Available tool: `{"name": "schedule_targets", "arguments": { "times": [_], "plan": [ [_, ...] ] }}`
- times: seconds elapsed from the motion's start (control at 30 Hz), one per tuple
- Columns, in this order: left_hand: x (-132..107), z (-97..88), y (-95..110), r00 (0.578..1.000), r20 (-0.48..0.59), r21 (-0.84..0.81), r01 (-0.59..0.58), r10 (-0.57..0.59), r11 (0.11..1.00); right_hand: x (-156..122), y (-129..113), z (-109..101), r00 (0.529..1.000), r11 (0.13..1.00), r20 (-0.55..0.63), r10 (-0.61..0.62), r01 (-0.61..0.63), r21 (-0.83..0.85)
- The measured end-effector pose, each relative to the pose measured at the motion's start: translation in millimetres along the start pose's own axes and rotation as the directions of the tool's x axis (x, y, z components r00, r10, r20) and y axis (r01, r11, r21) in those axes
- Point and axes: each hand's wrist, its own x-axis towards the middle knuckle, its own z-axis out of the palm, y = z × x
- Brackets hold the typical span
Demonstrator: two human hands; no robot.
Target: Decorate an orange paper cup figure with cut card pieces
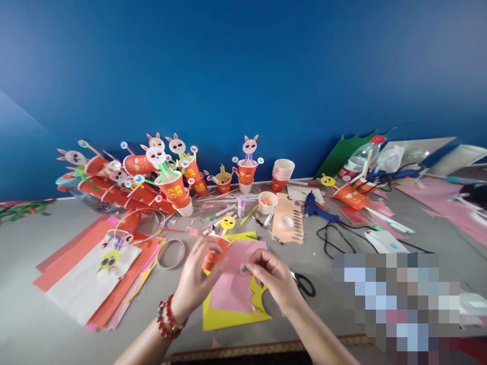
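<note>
My right hand (272,276) is closed in a pinch on a small green piece (244,269), too small to name further. My left hand (198,274), with a red bead bracelet (167,319) at the wrist, has its fingers curved and the thumb apart. Between them shows an orange paper cup (210,260), partly hidden, which seems to be behind the hand. A yellow rabbit face (228,223) rises above that cup. Under both hands lie a pink paper sheet (232,294) and a yellow sheet (216,322) with a cut edge.
Decorated cups (174,188) with rabbit faces crowd the back left. A tape roll (171,253) and stacked papers (87,284) lie left. On the right are black-handled scissors (305,285), a blue glue gun (317,207) with a black cord, and a bottle (357,159). Pens surround a glue stick (241,207).
</note>
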Motion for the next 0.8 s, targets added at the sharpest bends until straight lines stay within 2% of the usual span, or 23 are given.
{"name": "schedule_targets", "arguments": {
  "times": [0.07,0.1,0.17,0.23,0.3,0.4,0.53,0.63,0.8],
  "plan": [
    [-3,-1.9,-23,0.984,-0.167,0.111,0.083,-0.063,0.99,2,5,-1,0.998,0.996,-0.059,0.014,-0.009,0.085],
    [-4,-2.5,-34,0.972,-0.2,0.139,0.151,-0.121,0.979,3,7,-1,0.996,0.993,-0.085,0.011,0.0,0.12],
    [-5,-2.4,-51,0.956,-0.156,0.138,0.27,-0.249,0.953,6,11,-2,0.993,0.983,-0.12,0.011,0.011,0.184],
    [-3,-0.4,-59,0.943,-0.066,0.131,0.331,-0.325,0.934,9,15,-2,0.991,0.969,-0.131,0.027,0.006,0.246],
    [-2,2.9,-58,0.935,-0.019,0.142,0.354,-0.355,0.925,11,19,-1,0.989,0.958,-0.137,0.046,-0.005,0.286],
    [-1,7.4,-52,0.927,-0.006,0.138,0.372,-0.375,0.918,12,22,-1,0.985,0.95,-0.156,0.076,-0.024,0.312],
    [-6,10.5,-54,0.922,0.069,0.03,0.38,-0.381,0.924,12,22,0,0.98,0.936,-0.161,0.116,-0.053,0.349],
    [-9,10.7,-56,0.912,0.144,-0.12,0.401,-0.384,0.908,12,21,2,0.979,0.926,-0.166,0.12,-0.05,0.375],
    [-11,4.1,-35,0.929,0.13,-0.449,0.366,-0.346,0.815,10,17,2,0.956,0.955,-0.291,0.034,0.055,0.293]
  ]
}}
